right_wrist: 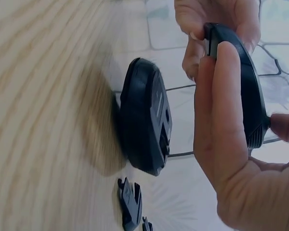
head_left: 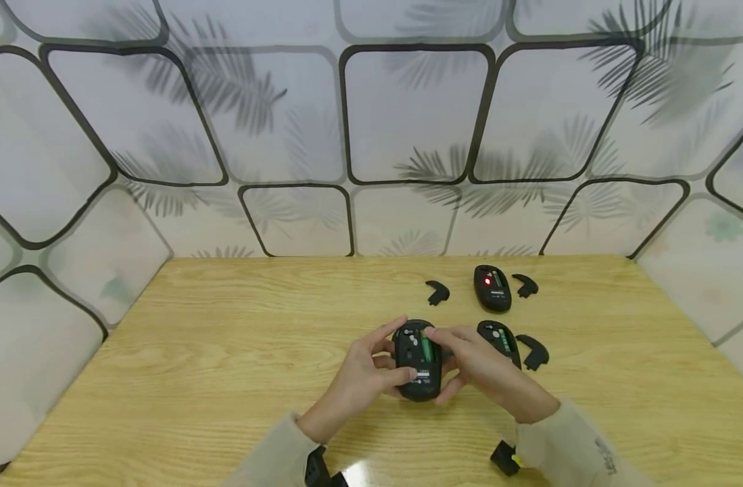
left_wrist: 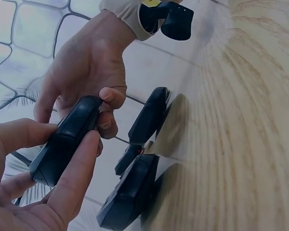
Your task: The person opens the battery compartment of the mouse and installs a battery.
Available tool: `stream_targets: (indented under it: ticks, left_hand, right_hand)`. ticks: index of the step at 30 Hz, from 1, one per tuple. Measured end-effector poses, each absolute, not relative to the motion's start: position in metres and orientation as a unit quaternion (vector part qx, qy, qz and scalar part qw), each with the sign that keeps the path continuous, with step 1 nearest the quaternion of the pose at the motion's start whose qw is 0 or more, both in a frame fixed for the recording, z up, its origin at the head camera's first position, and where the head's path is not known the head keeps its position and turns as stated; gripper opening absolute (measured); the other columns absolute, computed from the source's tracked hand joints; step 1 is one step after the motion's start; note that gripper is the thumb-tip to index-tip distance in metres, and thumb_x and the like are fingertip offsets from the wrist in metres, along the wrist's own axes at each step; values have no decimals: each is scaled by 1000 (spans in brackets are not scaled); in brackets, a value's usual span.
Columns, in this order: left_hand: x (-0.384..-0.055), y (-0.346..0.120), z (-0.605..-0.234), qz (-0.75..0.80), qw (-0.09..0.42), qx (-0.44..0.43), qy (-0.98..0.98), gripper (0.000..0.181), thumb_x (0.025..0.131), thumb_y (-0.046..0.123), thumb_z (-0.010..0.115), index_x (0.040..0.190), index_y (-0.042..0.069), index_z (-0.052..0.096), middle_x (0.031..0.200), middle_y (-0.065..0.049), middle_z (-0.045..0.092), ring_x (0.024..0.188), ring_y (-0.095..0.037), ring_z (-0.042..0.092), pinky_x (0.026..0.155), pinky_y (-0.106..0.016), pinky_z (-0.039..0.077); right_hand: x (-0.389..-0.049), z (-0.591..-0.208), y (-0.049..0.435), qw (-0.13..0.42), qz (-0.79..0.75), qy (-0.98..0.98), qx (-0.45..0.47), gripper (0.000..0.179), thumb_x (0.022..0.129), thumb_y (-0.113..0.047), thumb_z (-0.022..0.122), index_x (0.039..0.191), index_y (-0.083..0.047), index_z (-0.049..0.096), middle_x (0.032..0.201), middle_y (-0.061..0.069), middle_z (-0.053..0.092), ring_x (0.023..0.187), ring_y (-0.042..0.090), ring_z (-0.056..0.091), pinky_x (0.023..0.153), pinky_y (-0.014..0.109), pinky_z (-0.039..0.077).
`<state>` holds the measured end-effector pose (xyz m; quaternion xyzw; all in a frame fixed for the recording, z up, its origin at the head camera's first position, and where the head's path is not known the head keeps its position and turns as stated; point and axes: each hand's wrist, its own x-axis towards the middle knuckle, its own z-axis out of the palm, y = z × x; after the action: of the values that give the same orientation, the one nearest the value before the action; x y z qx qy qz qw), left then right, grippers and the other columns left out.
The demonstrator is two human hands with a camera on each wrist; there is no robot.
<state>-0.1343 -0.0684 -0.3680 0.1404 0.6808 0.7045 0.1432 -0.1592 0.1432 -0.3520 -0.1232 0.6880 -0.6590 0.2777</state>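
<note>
A black computer mouse is held bottom up above the table, its battery compartment uncovered, with a green battery inside. My left hand grips it by the left side, thumb over the label. From the right, my right hand holds the same mouse, its thumb at the upper end of the battery and its fingers along the side and below. In the right wrist view, those fingers lie along the mouse's shell. A second mouse, partly hidden behind the right hand, lies with green batteries showing.
Farther back, a third upturned mouse glows red underneath. Curved black battery covers lie around: one left of it, one right of it, another beside the second mouse. A patterned cloth rises behind the wooden table.
</note>
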Motion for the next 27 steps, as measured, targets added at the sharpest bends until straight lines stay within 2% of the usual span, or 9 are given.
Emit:
stream_targets:
  ticks: [11,18,27]
  left_hand:
    - [-134,-69,-366,695,140,145,690,76,83,-10,72,153,3,43,109,-18,56,86,-21,69,67,-38,65]
    - [-132,-68,-363,692,134,143,695,76,83,-12,72,152,2,45,110,-18,56,83,-17,64,64,-39,65]
    - [-133,-70,-360,689,142,144,696,76,84,-12,72,153,3,44,110,-18,55,85,-18,66,67,-41,65]
  right_hand:
    - [-158,-352,141,265,-660,692,-123,54,108,-27,43,133,20,51,108,19,62,80,27,69,57,41,65]
    - [-158,-354,141,256,-656,698,-130,49,108,-24,42,126,20,55,97,14,65,76,24,70,54,38,64]
    - [-157,-350,140,262,-657,696,-126,46,107,-19,46,131,20,49,102,19,65,82,28,71,57,40,65]
